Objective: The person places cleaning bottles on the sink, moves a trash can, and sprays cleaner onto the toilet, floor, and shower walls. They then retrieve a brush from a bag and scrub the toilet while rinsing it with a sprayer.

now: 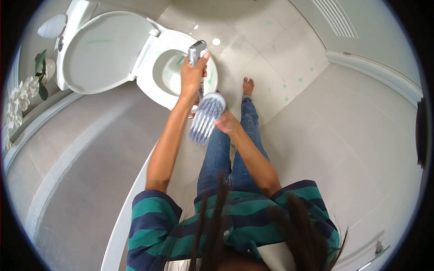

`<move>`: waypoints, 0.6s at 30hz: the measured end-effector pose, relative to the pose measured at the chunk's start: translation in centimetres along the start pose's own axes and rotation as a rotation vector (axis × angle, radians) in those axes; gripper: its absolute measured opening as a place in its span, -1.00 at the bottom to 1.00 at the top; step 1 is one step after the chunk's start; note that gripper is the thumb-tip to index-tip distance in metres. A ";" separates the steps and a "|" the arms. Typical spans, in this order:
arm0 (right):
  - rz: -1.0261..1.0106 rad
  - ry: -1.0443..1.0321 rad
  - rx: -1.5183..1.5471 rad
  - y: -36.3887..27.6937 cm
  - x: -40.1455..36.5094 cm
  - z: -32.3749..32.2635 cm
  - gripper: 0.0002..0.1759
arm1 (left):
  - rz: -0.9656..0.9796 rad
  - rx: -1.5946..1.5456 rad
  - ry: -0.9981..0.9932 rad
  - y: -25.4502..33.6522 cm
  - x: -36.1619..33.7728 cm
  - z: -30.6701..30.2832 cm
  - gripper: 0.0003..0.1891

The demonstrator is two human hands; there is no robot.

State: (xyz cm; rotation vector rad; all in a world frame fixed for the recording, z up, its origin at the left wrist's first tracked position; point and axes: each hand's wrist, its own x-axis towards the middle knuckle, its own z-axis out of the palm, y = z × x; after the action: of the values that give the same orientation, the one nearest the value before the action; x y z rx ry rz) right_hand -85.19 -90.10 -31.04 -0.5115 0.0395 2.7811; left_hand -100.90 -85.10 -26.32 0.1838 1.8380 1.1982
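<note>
My left hand (191, 77) is wrapped around a chrome handheld bidet sprayer (196, 50), held over the front of the toilet bowl. Part of its hose shows below the wrist. Nearer my body, my right hand (227, 123) is closed on a scrub brush (207, 118) with a pale rim and long grey-white bristles that look smeared by motion. The brush hides some of the right fingers. Beneath the sprayer is the white toilet seat (147, 83), down on the bowl, with green streaks on it. The raised lid (108, 58) also carries a green streak.
Green spots dot the tiled floor (271, 67), where my bare foot (248, 86) stands. A white orchid (20, 101) and a pot (49, 70) sit on the left ledge. A glass panel (90, 171) runs along the left; a vented door (361, 27) is at upper right.
</note>
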 end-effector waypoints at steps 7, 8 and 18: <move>-0.084 -0.071 0.242 1.6 -0.8 -1.7 -0.17 | -0.315 -0.547 -0.993 -3.2 0.8 -3.4 -0.54; -0.095 -0.084 0.223 1.6 -0.6 -1.9 -0.22 | -0.329 -0.592 -1.010 -4.3 1.0 -3.7 -0.56; -0.128 0.685 -0.459 -8.9 -2.0 -6.6 -0.45 | -0.171 -0.390 -0.666 -7.5 0.1 0.5 -0.55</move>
State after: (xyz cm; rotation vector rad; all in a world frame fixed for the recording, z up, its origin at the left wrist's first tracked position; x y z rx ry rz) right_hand -78.39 -82.77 -36.30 -1.4923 -0.4663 2.3503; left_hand -98.16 -88.56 -32.37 0.1729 1.0062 1.1680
